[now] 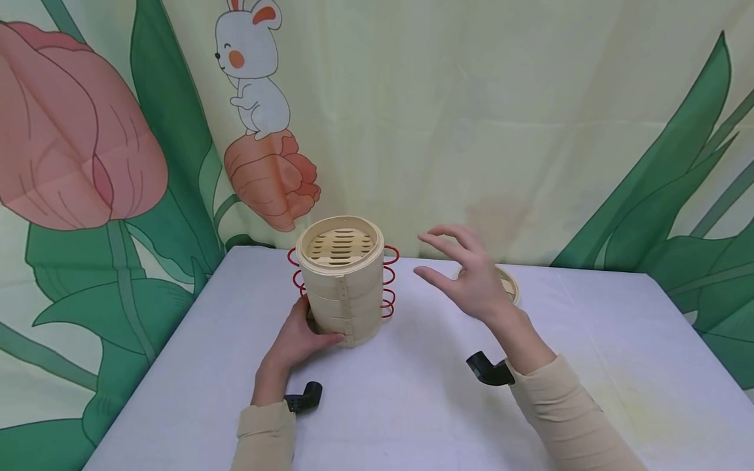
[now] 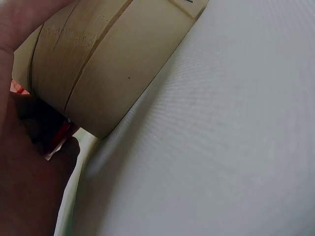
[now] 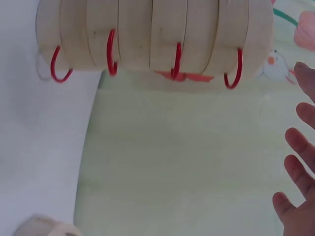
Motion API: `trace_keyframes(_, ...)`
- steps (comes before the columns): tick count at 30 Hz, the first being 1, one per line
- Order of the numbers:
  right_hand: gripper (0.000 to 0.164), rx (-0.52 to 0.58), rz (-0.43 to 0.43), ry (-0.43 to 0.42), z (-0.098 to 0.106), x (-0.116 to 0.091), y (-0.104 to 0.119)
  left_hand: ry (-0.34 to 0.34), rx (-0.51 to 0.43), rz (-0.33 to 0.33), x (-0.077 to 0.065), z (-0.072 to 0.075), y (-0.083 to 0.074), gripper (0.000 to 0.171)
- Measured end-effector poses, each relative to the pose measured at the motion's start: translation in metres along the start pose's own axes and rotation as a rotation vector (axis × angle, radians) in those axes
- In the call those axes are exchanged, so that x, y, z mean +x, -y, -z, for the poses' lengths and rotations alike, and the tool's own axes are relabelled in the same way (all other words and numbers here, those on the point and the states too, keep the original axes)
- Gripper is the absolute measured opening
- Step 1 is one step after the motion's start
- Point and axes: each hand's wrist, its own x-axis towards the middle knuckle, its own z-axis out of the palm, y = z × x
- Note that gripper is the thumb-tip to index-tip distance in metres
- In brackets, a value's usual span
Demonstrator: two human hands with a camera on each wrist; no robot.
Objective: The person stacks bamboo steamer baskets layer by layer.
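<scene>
A tall stack of round bamboo steamer baskets (image 1: 343,294) stands upright on the table left of centre, its slatted top tier uncovered. Red loop handles (image 1: 389,275) stick out along both sides. My left hand (image 1: 302,337) grips the stack low on its left side, thumb across the front near the base and the other fingers partly hidden behind. To the right of the stack, my right hand (image 1: 468,271) hovers in the air with fingers spread, holding nothing. In the right wrist view, its fingertips (image 3: 298,140) are apart from the stacked baskets (image 3: 167,34).
Behind my right hand, another round bamboo piece (image 1: 509,285) sits near the table's back edge, mostly covered by the hand. A white cloth covers the table (image 1: 412,418). A printed curtain (image 1: 471,131) hangs right behind it. Each wrist wears a black camera mount (image 1: 487,369).
</scene>
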Motion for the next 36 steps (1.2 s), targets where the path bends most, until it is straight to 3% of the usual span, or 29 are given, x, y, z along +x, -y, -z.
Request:
trace_keyframes(6,0.048,-0.023,-0.01,-0.058,0.016,-0.007,-0.014,0.006,-0.006,0.005,-0.001,0.001,-0.002,0.102)
trace_keyframes(14,0.046,-0.06,-0.095,-0.066,0.032,-0.026,-0.039,0.027,-0.006,-0.014,-0.014,0.009,-0.04,0.092)
trace_keyframes(16,0.046,-0.069,-0.107,-0.064,0.034,-0.032,-0.044,0.029,-0.002,-0.022,-0.014,0.008,-0.039,0.092)
trace_keyframes(23,0.044,-0.115,-0.172,-0.038,0.039,-0.048,-0.063,0.014,-0.019,-0.016,-0.002,0.0,-0.004,0.1)
trace_keyframes(36,0.041,-0.102,-0.513,0.026,0.043,-0.075,-0.087,0.006,-0.011,-0.017,-0.002,0.0,-0.002,0.103)
